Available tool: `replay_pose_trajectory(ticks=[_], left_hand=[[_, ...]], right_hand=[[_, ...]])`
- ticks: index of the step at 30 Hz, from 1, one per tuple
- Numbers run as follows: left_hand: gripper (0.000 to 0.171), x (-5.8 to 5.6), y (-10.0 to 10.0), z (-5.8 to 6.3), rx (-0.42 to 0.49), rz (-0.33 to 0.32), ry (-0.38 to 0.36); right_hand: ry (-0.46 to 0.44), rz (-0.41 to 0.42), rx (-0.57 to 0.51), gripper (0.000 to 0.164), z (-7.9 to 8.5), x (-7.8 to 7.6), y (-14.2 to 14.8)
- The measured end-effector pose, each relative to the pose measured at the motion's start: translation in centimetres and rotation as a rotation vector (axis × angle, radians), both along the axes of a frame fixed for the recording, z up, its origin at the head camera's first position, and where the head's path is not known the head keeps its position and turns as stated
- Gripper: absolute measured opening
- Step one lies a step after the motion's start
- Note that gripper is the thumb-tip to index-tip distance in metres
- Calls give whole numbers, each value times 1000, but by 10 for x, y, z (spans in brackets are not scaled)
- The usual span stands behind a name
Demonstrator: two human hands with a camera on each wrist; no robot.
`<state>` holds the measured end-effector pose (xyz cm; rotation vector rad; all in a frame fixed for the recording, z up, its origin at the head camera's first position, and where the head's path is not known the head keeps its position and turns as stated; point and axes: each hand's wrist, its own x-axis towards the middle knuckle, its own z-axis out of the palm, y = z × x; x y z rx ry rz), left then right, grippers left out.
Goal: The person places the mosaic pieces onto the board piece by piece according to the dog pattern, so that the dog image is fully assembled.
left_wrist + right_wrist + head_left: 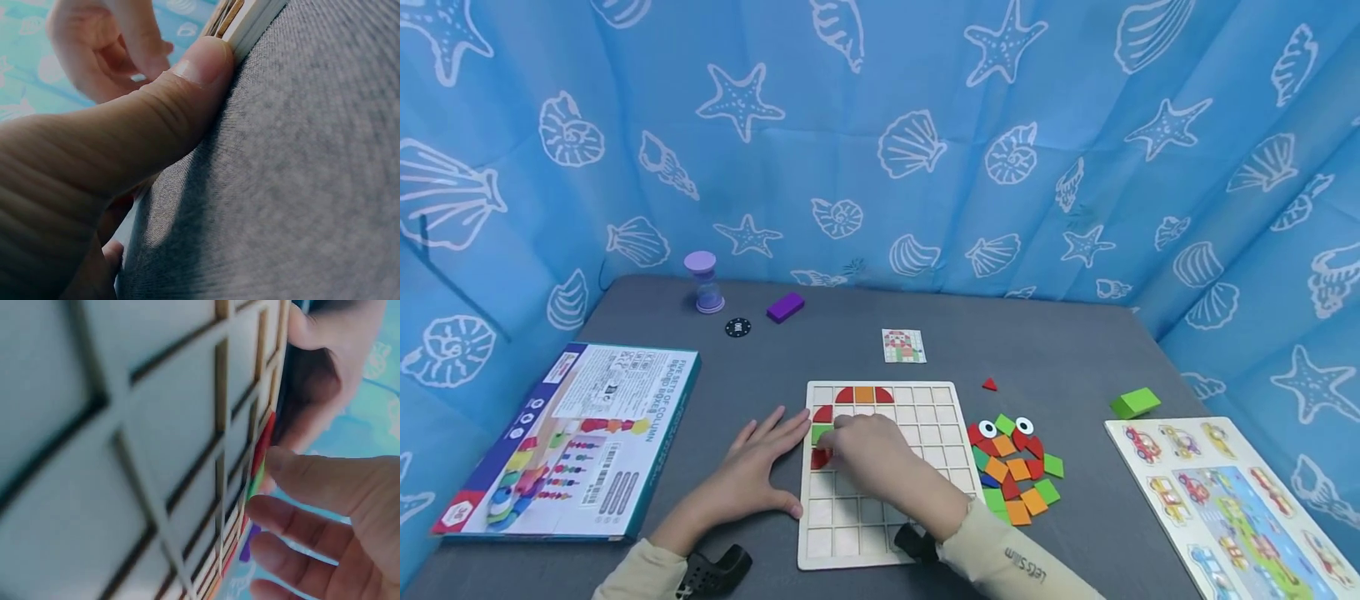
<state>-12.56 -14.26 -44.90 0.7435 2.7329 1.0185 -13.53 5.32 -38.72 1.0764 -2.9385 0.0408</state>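
Observation:
A wooden grid board [853, 542] lies in front of me. Spread along its left edge is my left hand [760, 467], fingers extended and thumb pressing the near side; its thumb [200, 62] shows at the board's edge in the left wrist view. My right hand [872, 458] reaches over the left columns, its thumb and fingertips right at a green tile [822, 434] and a red tile [822, 458] seated there. In the right wrist view the thumb [312, 478] stands apart from the fingers. Red rounded tiles flank an orange tile [865, 395] in the top row.
A tile pile [1018, 471], two pieces with eyes, lies right of the board. A red triangle [990, 384] and pattern card [904, 346] lie beyond. Around them are a box [587, 433], hourglass [706, 283], purple block [786, 307], green block [1136, 403] and vehicle puzzle [1150, 492].

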Motion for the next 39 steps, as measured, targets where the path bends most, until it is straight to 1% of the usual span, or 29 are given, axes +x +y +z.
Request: replay_pose_trajectory(ticks=[2, 4, 7, 10, 12, 15, 17, 21, 25, 31, 34, 39], left_hand=[[111, 0, 0, 0, -12, 1, 3], [111, 0, 1, 0, -21, -1, 3], [112, 0, 1, 2, -28, 1, -3], [112, 0, 0, 3, -32, 5, -10], [112, 1, 0, 3, -34, 9, -13], [112, 1, -2, 3, -35, 15, -18], [112, 2, -2, 3, -32, 17, -22], [112, 1, -2, 3, -33, 9, -20], [112, 1, 1, 3, -33, 9, -27], [111, 1, 1, 6, -32, 12, -37], [111, 0, 1, 6, -33, 11, -42], [111, 0, 1, 4, -45, 12, -47]], right_hand=[[-50, -17, -50, 19, 4, -2, 13], [-75, -64, -102, 21, 8, -6, 33], [-77, -174, -146, 22, 11, -14, 74], [-75, -312, -144, 22, 10, -23, 119], [-102, -386, -134, 22, 7, -28, 147], [-161, -442, -133, 21, 1, -32, 179], [-189, -445, -144, 20, -2, -33, 191], [-197, -429, -165, 21, -5, -31, 199], [-206, -440, -162, 21, -3, -29, 196], [-234, -448, -126, 22, 1, -29, 189], [-220, -460, -107, 22, 2, -30, 187], [-186, -509, -66, 21, 1, -31, 185]])
